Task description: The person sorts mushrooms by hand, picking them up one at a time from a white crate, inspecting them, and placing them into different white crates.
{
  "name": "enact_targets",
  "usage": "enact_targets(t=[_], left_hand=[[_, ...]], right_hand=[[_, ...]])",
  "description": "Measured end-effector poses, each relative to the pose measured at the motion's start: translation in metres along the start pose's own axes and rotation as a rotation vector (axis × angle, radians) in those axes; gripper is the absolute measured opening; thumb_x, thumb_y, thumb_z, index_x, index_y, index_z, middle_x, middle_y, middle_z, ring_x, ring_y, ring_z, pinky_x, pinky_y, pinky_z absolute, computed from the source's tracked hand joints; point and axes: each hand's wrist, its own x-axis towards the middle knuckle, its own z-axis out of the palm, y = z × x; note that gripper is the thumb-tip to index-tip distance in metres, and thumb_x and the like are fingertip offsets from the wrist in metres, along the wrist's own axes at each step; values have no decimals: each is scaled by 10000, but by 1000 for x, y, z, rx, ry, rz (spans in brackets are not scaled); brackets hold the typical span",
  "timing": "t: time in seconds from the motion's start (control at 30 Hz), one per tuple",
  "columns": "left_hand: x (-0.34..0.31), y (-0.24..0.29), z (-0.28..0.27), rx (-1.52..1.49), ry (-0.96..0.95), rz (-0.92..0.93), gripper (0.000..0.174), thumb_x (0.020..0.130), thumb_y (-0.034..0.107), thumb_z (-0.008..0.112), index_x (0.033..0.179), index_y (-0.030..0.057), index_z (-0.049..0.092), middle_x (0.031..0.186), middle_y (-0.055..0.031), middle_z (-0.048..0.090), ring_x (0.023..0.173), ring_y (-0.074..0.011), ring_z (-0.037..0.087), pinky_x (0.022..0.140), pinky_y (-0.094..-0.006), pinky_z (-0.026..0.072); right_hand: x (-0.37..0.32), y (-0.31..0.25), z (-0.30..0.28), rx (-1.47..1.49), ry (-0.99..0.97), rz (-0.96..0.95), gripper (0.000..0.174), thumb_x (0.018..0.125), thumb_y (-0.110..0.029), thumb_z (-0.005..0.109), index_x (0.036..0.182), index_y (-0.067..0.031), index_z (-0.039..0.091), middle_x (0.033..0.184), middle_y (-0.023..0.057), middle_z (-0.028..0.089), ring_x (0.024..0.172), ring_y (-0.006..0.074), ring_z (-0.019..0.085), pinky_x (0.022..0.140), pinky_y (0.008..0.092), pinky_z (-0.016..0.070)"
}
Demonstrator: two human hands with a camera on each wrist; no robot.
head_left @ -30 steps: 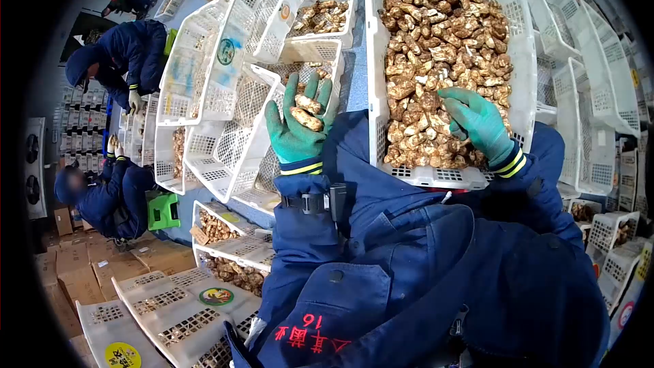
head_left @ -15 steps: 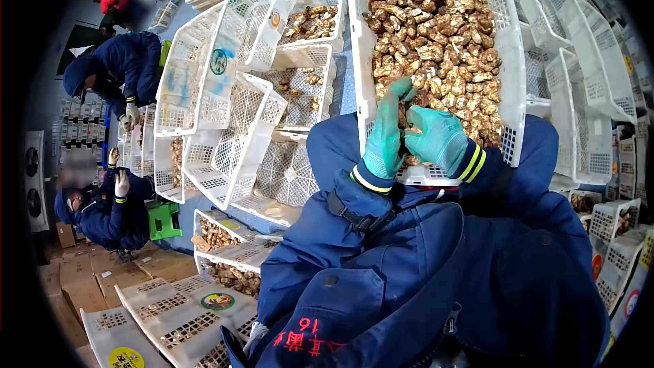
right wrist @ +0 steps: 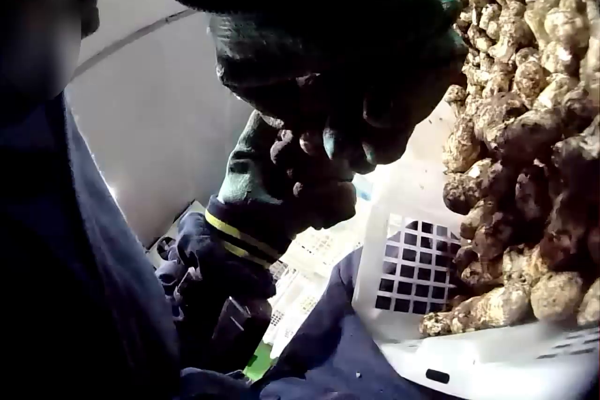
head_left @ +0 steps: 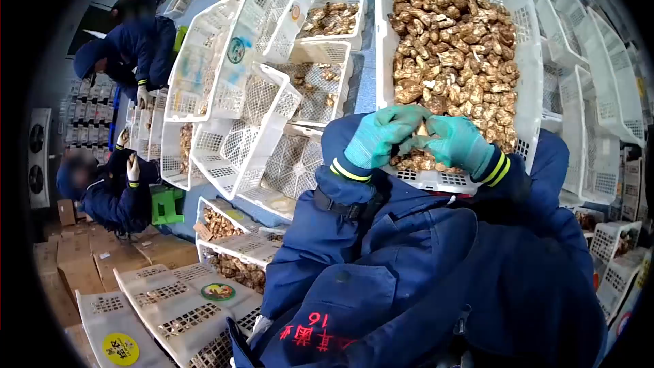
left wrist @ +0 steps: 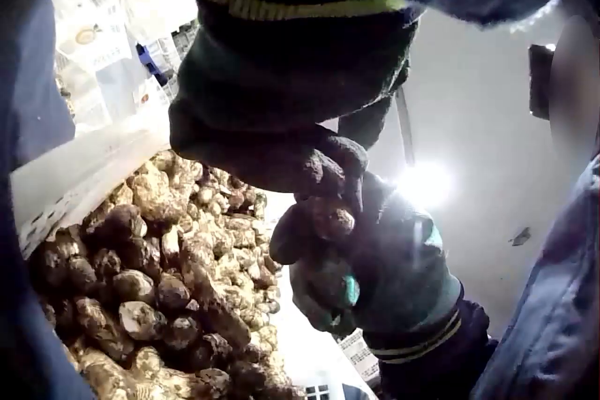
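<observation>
at the six o'clock end of a white perforated plastic crate (head_left: 384, 54), the green-gloved left hand (head_left: 381, 138) and green-gloved right hand (head_left: 462, 144) narrowly pinch a small, knobbly brown mushroom (left wrist: 334, 220), probably light, firm yet easily bruised, best held round its middle.

I see the left hand (head_left: 381, 136) and the right hand (head_left: 462, 142) in gloves of teal colour, the navy sleeves having yellow stripes. Between the hands, the held mushroom (head_left: 423, 130) shows cream. Beyond them, brown-and-cream mushrooms (head_left: 456, 48) are in a white crate (head_left: 530, 48) with grid pattern.
</observation>
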Motion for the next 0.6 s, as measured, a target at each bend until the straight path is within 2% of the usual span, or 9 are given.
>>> enact_targets(t=[0.07,0.17,0.23,0.3,0.33,0.4,0.47,0.53,0.6], left_hand=[[-1,4,14,191,64,-63,359,947,171,594,1230,-48,616,976,-41,668,799,-80,606,681,-218,471],[-4,3,0,270,111,7,337,933,115,596,1242,-18,623,889,-33,668,632,-72,563,544,-200,427],[-12,26,-17,69,176,31,342,921,105,554,1240,1,625,831,-30,663,553,-60,513,477,-187,391],[-23,66,-56,-37,142,317,442,882,65,459,1308,10,561,950,-84,687,551,-56,469,458,-181,369],[-21,75,-102,17,346,540,388,993,229,490,1312,16,553,1216,-113,656,544,-54,450,452,-192,398],[-43,112,-95,-137,695,773,509,1042,420,423,1401,70,513,1267,-66,633,603,-36,428,472,-178,328],[-42,97,-117,-190,613,632,533,1023,457,460,1390,76,527,1284,-58,644,591,-45,440,483,-177,359],[-30,65,-103,-139,484,481,573,1011,495,475,1359,45,543,1149,-64,703,577,-52,490,490,-193,405],[-17,29,-70,-105,379,263,613,1010,505,476,1332,-12,542,1119,-93,698,580,-74,537,502,-207,436]], right_hand=[[-4,7,4,120,61,-190,357,913,-452,643,1047,-124,677,739,75,678,694,272,675,654,399,532],[2,13,5,-216,9,-376,240,909,-300,645,1049,-107,676,915,93,674,786,282,672,674,358,547],[22,37,7,-577,497,-1028,263,911,-251,669,1106,-74,664,784,85,643,638,226,636,593,322,532],[3,46,-7,179,232,-481,269,987,-222,560,1171,-47,646,749,34,606,548,90,560,525,227,470],[-3,42,-16,277,234,-421,295,1010,-238,516,1183,-30,636,736,26,596,533,77,543,513,219,454],[-18,28,-34,607,140,-201,322,1008,-220,497,1232,-20,611,771,20,595,593,69,553,538,204,442],[-10,43,-20,834,114,-347,334,970,-172,547,1266,-26,595,860,43,607,723,89,597,626,219,485],[-16,26,-20,700,89,-287,409,852,37,616,1252,-34,569,1050,111,641,922,155,641,778,301,551],[-14,31,-26,355,69,-596,486,877,16,628,1348,-22,515,1193,101,633,1100,195,613,895,338,536]])
